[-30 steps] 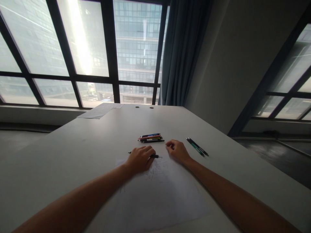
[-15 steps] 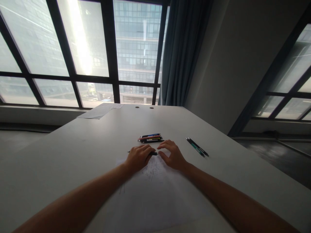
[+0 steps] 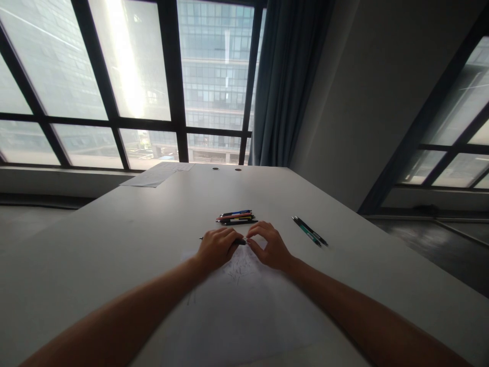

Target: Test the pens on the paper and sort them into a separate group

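Observation:
Just above the scribbled paper, my left hand [image 3: 218, 246] is closed around a dark pen [image 3: 240, 241], which lies roughly crosswise. One end of the pen sticks out left of the hand, the other points at my right hand. The thumb and forefinger of my right hand [image 3: 269, 245] are pinched together at that right end; whatever small part they hold there is too small to make out. Under both hands lies a white sheet of paper [image 3: 244, 316] with pen scribbles near its top.
Beyond my hands lies a small pile of several pens [image 3: 236, 218]. To the right, a black pen [image 3: 311, 231] and a green pen [image 3: 306, 235] rest side by side. More papers [image 3: 151, 177] lie at the far left of the white table [image 3: 252, 189], near the windows.
The thumb and forefinger of my right hand have drawn closer together at the pen's end. My left hand keeps its hold on the pen, nearly unmoved.

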A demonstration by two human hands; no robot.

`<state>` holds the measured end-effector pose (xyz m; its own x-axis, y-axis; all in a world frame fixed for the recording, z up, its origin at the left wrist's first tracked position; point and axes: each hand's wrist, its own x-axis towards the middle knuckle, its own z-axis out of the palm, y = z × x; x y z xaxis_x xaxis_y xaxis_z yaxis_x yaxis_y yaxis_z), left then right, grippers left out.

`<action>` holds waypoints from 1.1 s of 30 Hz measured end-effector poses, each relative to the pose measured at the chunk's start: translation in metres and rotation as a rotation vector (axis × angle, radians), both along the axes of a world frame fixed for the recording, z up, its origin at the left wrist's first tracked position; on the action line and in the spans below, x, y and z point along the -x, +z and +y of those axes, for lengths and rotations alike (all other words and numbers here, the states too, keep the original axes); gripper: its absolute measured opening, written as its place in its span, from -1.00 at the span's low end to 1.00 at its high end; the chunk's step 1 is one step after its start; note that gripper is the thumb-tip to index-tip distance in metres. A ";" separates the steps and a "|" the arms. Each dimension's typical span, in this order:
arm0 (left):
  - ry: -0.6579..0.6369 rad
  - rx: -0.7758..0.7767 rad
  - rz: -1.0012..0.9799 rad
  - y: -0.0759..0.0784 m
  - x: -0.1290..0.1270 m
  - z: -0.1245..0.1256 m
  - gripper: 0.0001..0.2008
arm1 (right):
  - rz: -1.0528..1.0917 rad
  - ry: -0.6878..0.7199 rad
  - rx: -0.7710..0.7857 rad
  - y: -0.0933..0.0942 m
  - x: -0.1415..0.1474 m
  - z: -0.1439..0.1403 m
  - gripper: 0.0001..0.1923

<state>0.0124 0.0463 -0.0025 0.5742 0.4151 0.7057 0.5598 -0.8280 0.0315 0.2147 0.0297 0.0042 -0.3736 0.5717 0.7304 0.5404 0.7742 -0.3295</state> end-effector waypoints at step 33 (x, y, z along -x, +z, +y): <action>0.151 0.136 0.146 0.006 -0.002 0.001 -0.69 | -0.150 -0.025 -0.033 -0.001 -0.002 0.003 -0.89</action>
